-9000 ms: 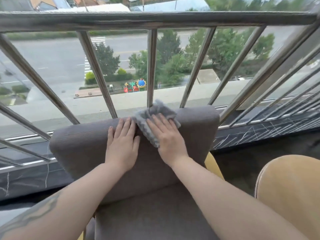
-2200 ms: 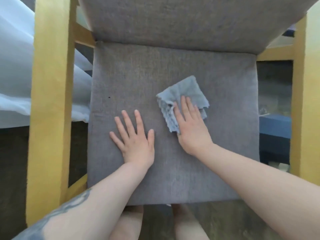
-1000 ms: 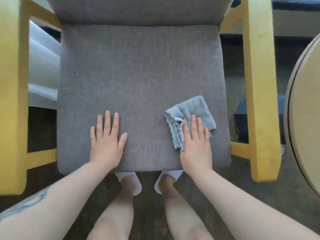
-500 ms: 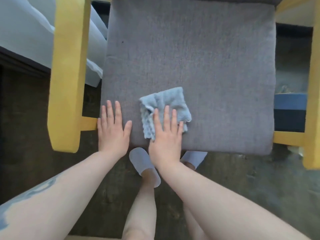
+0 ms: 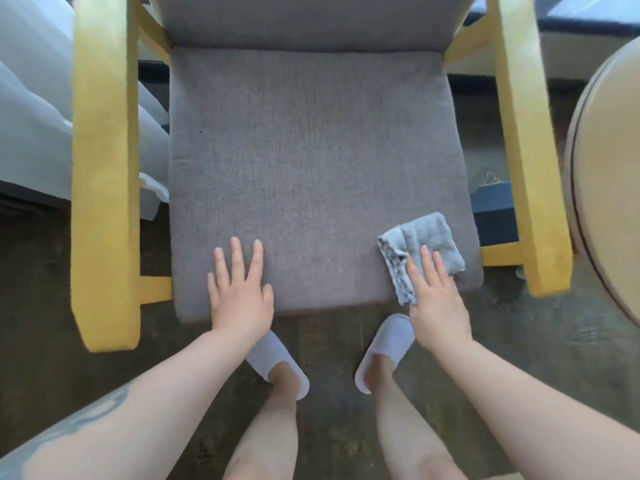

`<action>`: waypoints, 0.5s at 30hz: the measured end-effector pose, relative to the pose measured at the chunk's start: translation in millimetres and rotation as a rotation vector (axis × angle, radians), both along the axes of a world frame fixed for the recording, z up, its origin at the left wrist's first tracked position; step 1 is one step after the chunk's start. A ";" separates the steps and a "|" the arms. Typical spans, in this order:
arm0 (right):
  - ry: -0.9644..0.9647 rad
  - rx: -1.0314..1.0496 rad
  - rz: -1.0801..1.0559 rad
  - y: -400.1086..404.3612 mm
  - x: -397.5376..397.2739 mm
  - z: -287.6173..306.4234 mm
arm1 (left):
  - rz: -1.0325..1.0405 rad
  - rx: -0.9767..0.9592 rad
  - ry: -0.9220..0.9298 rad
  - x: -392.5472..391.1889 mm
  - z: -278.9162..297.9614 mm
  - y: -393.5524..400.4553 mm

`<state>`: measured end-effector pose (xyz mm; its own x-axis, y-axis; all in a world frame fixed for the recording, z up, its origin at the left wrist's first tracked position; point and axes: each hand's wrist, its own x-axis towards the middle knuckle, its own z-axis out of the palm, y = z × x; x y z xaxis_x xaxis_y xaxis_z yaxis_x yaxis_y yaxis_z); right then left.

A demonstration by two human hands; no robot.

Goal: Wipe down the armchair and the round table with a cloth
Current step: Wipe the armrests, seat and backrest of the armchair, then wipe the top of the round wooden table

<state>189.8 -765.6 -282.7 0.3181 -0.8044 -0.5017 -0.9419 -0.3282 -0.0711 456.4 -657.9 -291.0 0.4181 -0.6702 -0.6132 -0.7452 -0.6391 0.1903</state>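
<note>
The armchair's grey seat cushion (image 5: 311, 161) fills the middle of the head view, between two yellow wooden armrests (image 5: 104, 168). A folded grey-blue cloth (image 5: 429, 237) lies on the cushion's front right corner. My right hand (image 5: 434, 299) presses flat on the cloth with straight fingers. My left hand (image 5: 239, 292) rests flat on the cushion's front edge, left of centre, holding nothing. The round table (image 5: 609, 188) shows only as a pale curved edge at the far right.
White curtain fabric (image 5: 31, 116) hangs left of the chair. A dark blue box (image 5: 491, 206) sits on the floor between the chair and the table. My feet in white slippers (image 5: 273, 358) stand on the dark floor just before the seat.
My right hand has slid the cloth from the cushion's front left-centre across to its front right corner. My left hand stays flat near the front edge.
</note>
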 end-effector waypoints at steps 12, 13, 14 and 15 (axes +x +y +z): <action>-0.540 0.205 -0.579 -44.4 -2.5 61.0 | -0.007 -0.176 0.401 -127.7 36.6 -75.9; -0.596 0.203 -0.549 -44.3 -14.6 76.9 | -0.010 -0.249 0.401 -144.8 44.8 -82.8; -0.650 0.205 -0.530 -43.5 -28.0 92.6 | -0.023 -0.320 0.399 -162.6 52.5 -91.2; -0.705 0.206 -0.535 -42.0 -43.2 106.2 | -0.036 -0.382 0.403 -180.7 59.7 -99.7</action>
